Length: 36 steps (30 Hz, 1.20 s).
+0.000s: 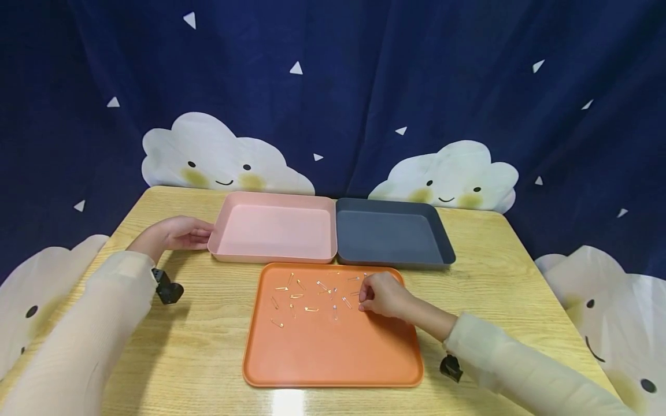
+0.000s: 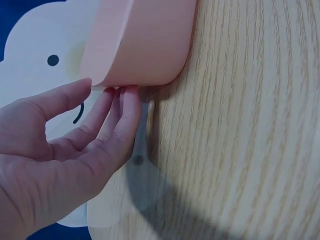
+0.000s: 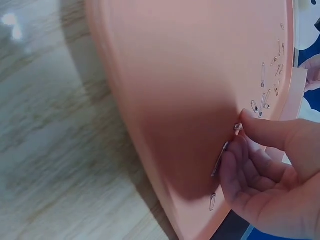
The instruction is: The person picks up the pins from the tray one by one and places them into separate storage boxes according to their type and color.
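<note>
Bench (image 1: 208, 358), pale wood grain. Orange tray (image 1: 333, 361) lies towards the near edge, about mid-width. Beyond it, towards the far edge, two deeper trays side by side: pink tray (image 1: 281, 228) on the left, dark blue-grey tray (image 1: 390, 234) on the right, facing sides close against each other.

Right hand (image 1: 384, 294) over the orange tray, towards its far right corner: thumb and forefinger pinch a small safety pin (image 3: 238, 127), other fingers curled inward. Right wrist view: one more pin just beside those curled fingers, another nearer the tray's corner.

Loose pins (image 1: 311, 309), some gold-toned, some silvery, scattered over the far half of the orange tray, mostly from its left side to the middle; a few look to overlap.

Left hand (image 1: 184, 233) at the pink tray's left end, near the bench's left edge: fingers relaxed, tips touching the tray's outer wall.

Pale sleeves (image 1: 93, 323) on both arms. Behind the far edge, navy curtain (image 1: 333, 34) with smiling white clouds (image 1: 218, 144) and small white triangles (image 1: 296, 69)
</note>
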Available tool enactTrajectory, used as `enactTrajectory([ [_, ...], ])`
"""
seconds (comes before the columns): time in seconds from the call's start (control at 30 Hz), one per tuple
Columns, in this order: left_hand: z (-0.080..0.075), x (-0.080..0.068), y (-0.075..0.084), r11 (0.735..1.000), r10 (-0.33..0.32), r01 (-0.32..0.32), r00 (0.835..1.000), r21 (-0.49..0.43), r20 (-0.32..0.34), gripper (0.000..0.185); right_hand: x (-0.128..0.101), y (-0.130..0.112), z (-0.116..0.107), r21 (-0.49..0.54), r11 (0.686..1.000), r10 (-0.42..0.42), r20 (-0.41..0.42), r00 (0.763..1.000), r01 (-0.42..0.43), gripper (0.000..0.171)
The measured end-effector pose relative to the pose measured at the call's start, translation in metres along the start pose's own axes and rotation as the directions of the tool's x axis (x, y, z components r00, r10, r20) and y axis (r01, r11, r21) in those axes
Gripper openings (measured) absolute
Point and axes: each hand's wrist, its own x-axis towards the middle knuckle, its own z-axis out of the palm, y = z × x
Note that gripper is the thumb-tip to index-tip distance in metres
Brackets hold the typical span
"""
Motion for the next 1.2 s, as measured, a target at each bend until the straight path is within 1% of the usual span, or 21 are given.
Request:
enactTrajectory([
  [0.13,-0.001,0.001,-0.001,1.0,-0.001,0.001,1.0,-0.011,0.01,0.014,0.003,-0.004,-0.003,-0.01,1.0,0.025,0.059,0.998,-0.024,0.02],
  [0.3,-0.001,0.002,0.0,1.0,-0.005,0.005,1.0,-0.005,0.005,0.011,0.003,-0.008,-0.005,-0.041,0.999,0.011,0.115,0.993,-0.006,0.021],
  [0.43,0.0,0.003,0.002,1.0,-0.002,0.003,1.0,0.015,-0.015,0.022,0.002,-0.01,-0.007,-0.055,0.998,-0.019,0.123,0.992,0.026,0.02],
  [0.5,0.001,0.003,0.002,1.0,0.002,-0.001,1.0,0.021,-0.023,0.024,0.002,-0.01,-0.008,-0.027,0.999,-0.027,0.124,0.992,0.031,0.019],
  [0.63,0.001,0.003,0.001,0.999,0.016,-0.014,0.999,0.041,-0.035,0.021,0.004,-0.01,-0.012,0.048,0.998,-0.042,0.137,0.99,0.036,0.014],
  [0.73,0.002,0.002,-0.001,0.997,0.034,-0.031,0.999,0.065,-0.04,0.026,0.006,-0.009,-0.015,0.133,0.991,-0.032,0.162,0.986,0.01,0.009],
  [0.8,0.002,0.002,-0.002,0.997,0.047,-0.044,0.998,0.07,-0.045,0.03,0.008,-0.009,-0.017,0.211,0.977,-0.006,0.193,0.981,-0.035,0.007],
  [0.9,0.002,0.002,-0.004,0.995,0.067,-0.063,0.996,0.071,-0.066,0.03,0.01,-0.01,-0.018,0.325,0.937,0.049,0.247,0.968,-0.131,0.007],
  [0.97,0.002,0.001,-0.005,0.995,0.083,-0.077,0.993,0.07,-0.087,0.029,0.011,-0.01,-0.018,0.374,0.911,0.072,0.275,0.959,-0.176,0.007],
  [1.07,0.004,0.001,-0.006,0.991,0.105,-0.094,0.987,0.092,-0.123,0.036,0.013,-0.01,-0.019,0.424,0.878,0.096,0.299,0.949,-0.222,0.008],
  [1.2,0.006,0.001,-0.007,0.986,0.125,-0.104,0.98,0.133,-0.157,0.053,0.019,-0.011,-0.019,0.521,0.811,0.095,0.333,0.938,-0.267,0.014],
])
